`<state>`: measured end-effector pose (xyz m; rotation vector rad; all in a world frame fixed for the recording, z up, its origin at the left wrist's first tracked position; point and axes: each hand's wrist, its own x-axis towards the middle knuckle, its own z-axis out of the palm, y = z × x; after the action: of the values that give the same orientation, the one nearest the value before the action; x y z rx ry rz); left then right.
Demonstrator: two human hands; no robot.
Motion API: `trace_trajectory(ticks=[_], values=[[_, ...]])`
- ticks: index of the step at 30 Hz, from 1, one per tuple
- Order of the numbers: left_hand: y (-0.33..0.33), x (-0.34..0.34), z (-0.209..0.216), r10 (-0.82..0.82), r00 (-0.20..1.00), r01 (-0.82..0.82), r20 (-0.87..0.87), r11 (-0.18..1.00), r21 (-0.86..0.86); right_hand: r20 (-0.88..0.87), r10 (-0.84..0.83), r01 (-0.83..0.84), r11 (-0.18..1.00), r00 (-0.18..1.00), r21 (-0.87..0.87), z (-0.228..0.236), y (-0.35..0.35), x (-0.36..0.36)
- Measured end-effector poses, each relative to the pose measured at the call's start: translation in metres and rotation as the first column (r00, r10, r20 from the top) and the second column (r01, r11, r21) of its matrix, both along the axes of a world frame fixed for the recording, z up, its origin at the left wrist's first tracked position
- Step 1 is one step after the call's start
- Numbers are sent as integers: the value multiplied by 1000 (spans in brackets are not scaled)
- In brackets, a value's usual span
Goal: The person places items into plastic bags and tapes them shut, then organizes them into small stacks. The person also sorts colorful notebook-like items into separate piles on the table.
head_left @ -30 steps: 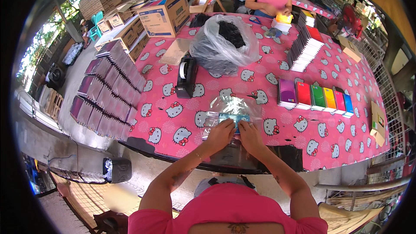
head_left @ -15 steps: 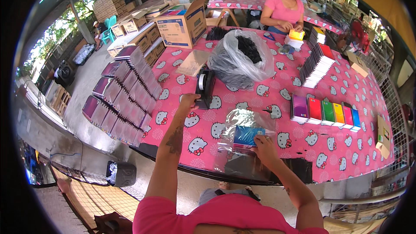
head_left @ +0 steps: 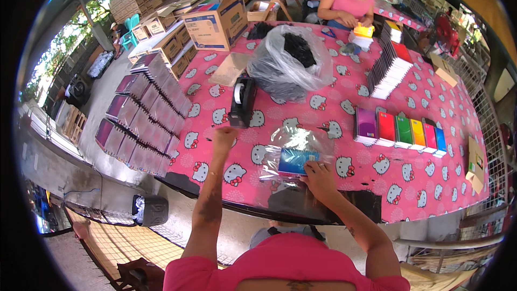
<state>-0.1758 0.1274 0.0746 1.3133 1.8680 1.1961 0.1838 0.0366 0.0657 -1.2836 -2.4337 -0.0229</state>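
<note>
A pink cat-print table [head_left: 431, 172] with a person [head_left: 285, 258] in a pink top at its near edge.
From where I stand, stacks of purple spiral notebooks [head_left: 142, 116] rise at the left, a translucent bag [head_left: 323, 73] of black material sits toward the back, and a colorful notebook row [head_left: 402, 132] lies right. Clear plastic film [head_left: 273, 145] is spread near the front, a black tape dispenser [head_left: 246, 105] beyond it to the left. On the film lies a blue notebook [head_left: 293, 163]. The hands are apart: the right hand [head_left: 319, 177] touches its near right corner; the left hand [head_left: 224, 139], curled, is just before the dispenser, its grip unclear.
</note>
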Motion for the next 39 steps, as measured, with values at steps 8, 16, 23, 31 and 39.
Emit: trace_trajectory(ticks=[8, 16, 23, 31, 39], values=[[-59, 196, 7, -313, 878, 248, -362, 945, -213, 1, 28, -28, 998, 1000, 55, -6, -3, 3], [-64, 191, 0, -449, 624, 154, -640, 873, -462, -70, 154, -153, 988, 986, 15, 14, 13, 18], [-73, 199, 18, -421, 648, 178, -635, 894, -411, -96, 252, -243, 965, 963, 101, 10, 14, 31], [-119, 200, -5, -194, 609, 384, -769, 921, 72, 82, 272, -264, 959, 959, -100, 14, 48, 13], [-115, 199, 9, -307, 624, 623, -718, 751, 220, -512, 80, -495, 420, 855, -760, 3, 164, 33]])
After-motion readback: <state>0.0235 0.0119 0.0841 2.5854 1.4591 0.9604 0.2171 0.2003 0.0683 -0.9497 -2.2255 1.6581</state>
